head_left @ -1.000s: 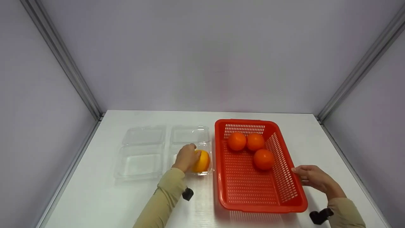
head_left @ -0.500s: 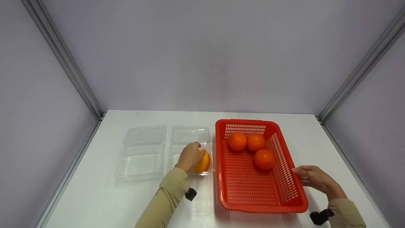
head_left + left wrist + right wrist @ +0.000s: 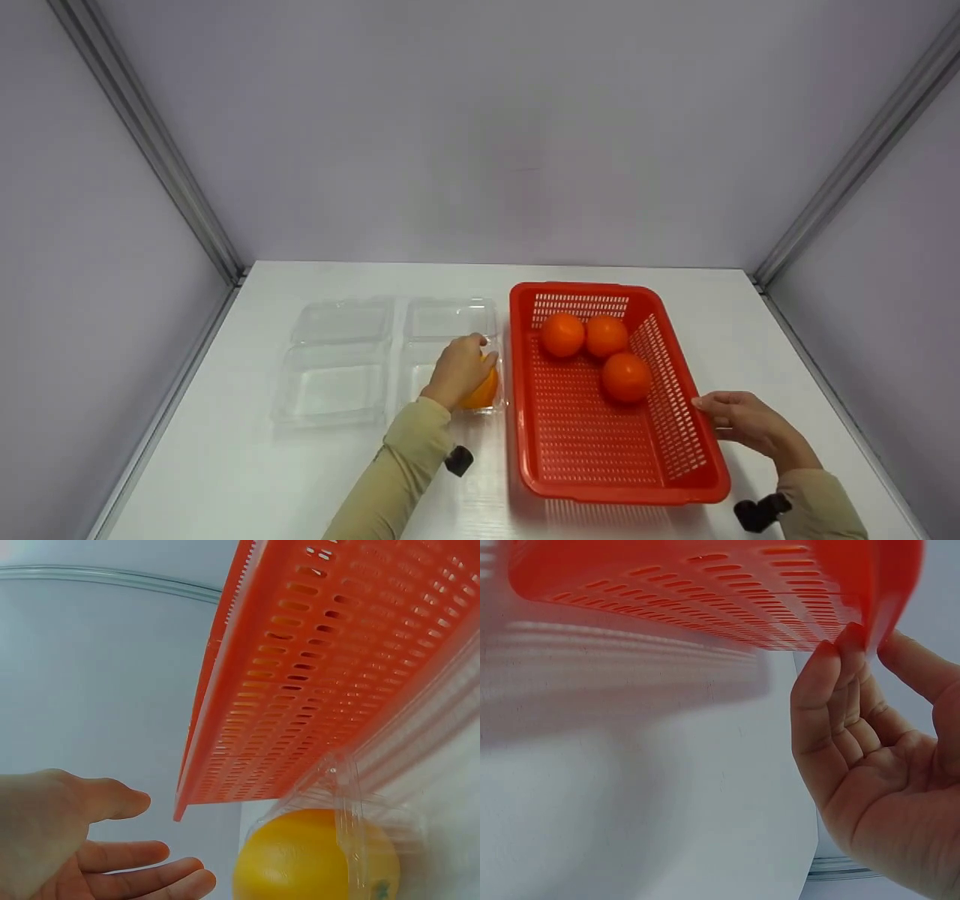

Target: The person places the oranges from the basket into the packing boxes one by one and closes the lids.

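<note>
A yellow-orange orange sits in the right-hand clear clamshell box, whose lid lies back. Above it is my left hand, which hides part of the fruit in the head view. In the left wrist view, my left hand has its fingers extended and apart from the orange. My right hand pinches the right rim of the red plastic basket between thumb and fingers, as the right wrist view confirms. Inside the basket lie three red-orange oranges, grouped toward the back.
Left of the box with the orange lies a second clear clamshell box, opened flat with nothing in it. The basket stands close to the right box. Pale walls enclose the white table at the back and sides.
Over the last second my left hand has shifted slightly right and away from me over the orange, while the fruit stays in the box. My right hand and the basket hold still.
</note>
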Available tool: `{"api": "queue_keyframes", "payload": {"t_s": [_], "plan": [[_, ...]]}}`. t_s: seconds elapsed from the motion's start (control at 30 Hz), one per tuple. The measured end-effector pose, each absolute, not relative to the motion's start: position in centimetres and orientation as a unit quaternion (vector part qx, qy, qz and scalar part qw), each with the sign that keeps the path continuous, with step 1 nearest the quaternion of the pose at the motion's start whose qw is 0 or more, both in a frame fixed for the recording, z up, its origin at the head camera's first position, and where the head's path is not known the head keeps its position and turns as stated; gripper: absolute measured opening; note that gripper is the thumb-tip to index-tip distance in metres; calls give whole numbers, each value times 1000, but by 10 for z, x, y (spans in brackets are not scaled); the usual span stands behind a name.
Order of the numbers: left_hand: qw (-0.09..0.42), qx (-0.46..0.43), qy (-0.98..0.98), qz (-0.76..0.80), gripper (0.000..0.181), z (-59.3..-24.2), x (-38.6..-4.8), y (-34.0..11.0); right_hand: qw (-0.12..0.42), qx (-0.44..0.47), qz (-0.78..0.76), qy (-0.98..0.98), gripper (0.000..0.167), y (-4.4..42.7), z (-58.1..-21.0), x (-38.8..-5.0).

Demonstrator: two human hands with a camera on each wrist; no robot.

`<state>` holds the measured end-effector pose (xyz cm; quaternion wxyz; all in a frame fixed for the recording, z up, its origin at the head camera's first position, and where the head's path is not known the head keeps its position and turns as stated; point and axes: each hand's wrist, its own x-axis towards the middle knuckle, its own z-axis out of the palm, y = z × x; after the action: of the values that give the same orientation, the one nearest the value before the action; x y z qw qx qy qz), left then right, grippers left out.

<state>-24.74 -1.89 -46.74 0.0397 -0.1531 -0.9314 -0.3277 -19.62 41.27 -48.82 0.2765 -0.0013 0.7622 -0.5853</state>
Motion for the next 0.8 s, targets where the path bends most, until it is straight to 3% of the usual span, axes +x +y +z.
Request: {"api": "queue_keyframes", "payload": {"t_s": [0.4, 0.8], "plan": [[13, -145, -926, -348, 31, -457, -245, -9, 273, 5, -589, 761, 37, 413, -489, -197], [27, -163, -922, -351, 28, -456, -244, 5, 274, -6, -593, 757, 37, 413, -490, -196]]}}
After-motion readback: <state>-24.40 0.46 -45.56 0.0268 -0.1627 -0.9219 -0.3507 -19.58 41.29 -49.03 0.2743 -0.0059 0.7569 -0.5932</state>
